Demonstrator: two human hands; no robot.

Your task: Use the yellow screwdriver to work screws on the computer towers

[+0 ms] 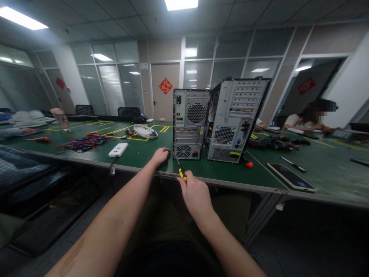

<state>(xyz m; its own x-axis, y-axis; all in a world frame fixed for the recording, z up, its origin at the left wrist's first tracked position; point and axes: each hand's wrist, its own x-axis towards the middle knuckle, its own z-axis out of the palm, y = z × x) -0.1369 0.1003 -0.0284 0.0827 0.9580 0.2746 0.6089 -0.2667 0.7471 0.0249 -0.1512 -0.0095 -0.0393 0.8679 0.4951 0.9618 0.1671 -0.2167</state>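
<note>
My right hand (197, 192) is closed around the yellow and black handle of a screwdriver (181, 172). The screwdriver's shaft points up and away, with its tip at the lower left corner of the smaller computer case (188, 134), whose back panel faces me. The case stands upright on the green table. Beside its lower left edge, my left hand (161, 156) lies low over the tabletop with fingers curled together. A small dark spot shows at its fingertips; what they hold, if anything, is unclear. A larger computer case (230, 127) stands upright just to the right.
A white power bank (118, 150), a heap of coloured cables (86, 142) and a white oval frame (145, 131) lie leftward. On the right are a red-tipped tool (248, 163), a phone (291, 177), a knife-like tool (293, 164) and black cables (276, 142). People sit at both sides.
</note>
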